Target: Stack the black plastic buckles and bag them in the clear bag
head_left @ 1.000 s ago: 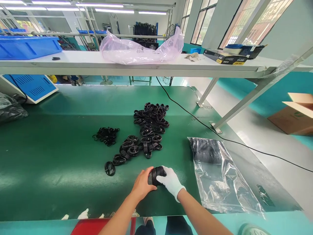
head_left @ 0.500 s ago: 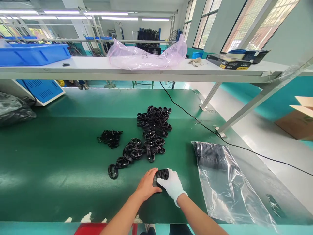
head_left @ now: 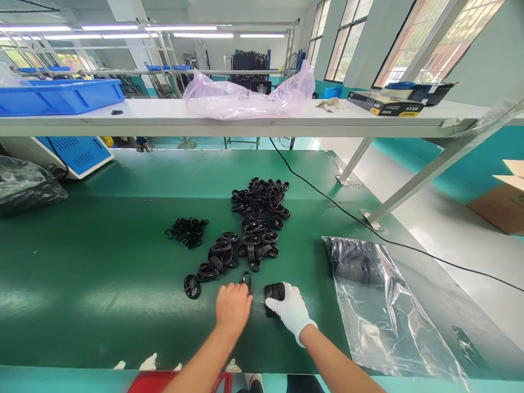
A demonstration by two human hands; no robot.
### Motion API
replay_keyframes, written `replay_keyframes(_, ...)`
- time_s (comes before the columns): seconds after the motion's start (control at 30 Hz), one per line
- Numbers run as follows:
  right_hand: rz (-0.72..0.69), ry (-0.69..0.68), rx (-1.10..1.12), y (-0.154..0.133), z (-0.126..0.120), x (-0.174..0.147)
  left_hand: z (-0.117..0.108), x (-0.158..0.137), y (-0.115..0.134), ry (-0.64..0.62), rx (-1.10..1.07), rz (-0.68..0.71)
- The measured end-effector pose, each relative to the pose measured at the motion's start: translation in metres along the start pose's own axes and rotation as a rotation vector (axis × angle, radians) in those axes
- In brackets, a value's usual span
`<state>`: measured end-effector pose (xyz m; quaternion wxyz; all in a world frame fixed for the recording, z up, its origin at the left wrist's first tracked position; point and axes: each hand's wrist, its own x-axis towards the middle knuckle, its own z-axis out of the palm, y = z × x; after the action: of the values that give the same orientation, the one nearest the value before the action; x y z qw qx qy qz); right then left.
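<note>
My bare left hand (head_left: 234,307) is closed on one glossy black oval ring (head_left: 246,281), which sticks out beyond the fingers. My right hand (head_left: 291,312), in a white glove, curls around a stack of thin black pieces (head_left: 273,293) on the green tabletop. A small gap separates the two hands. Just up and left of my left hand lie more black oval rings (head_left: 208,271), with a single black oval ring (head_left: 192,286) at the near end. A larger heap of black oval rings (head_left: 262,204) extends away from me.
Left of the rings is a small pile of tiny black parts (head_left: 188,231). A clear plastic bag (head_left: 380,316) with dark stacked pieces inside lies on the right. A black cable (head_left: 327,196) crosses the table, and a white shelf (head_left: 164,117) spans above its back.
My left hand has come away from the stack, moved left and taken hold of a black oval ring. The right hand stays on the stack.
</note>
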<state>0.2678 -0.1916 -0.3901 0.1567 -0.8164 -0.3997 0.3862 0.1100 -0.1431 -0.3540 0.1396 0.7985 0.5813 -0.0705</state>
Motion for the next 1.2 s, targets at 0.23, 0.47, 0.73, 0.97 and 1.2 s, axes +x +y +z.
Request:
replay_keyframes(0.23,0.013,-0.017,0.005,0.001,0.0,0.0,0.008,-0.007,-0.002,-0.154,-0.209,-0.139)
replay_keyframes(0.47,0.01,-0.003,0.012,0.001,0.001,0.001,0.012,0.009,0.012,-0.226,-0.187,0.062)
replay_keyframes(0.73,0.01,-0.01,0.017,0.002,-0.001,0.002,0.034,-0.003,0.003,-0.216,-0.579,0.064)
replay_keyframes(0.97,-0.041,0.003,0.048,0.01,-0.007,0.013,0.045,0.006,0.014,-0.177,-0.649,0.089)
replay_keyframes(1.2,-0.039,-0.011,0.029,0.012,-0.011,0.015,0.05,0.011,0.01,-0.194,-0.679,0.102)
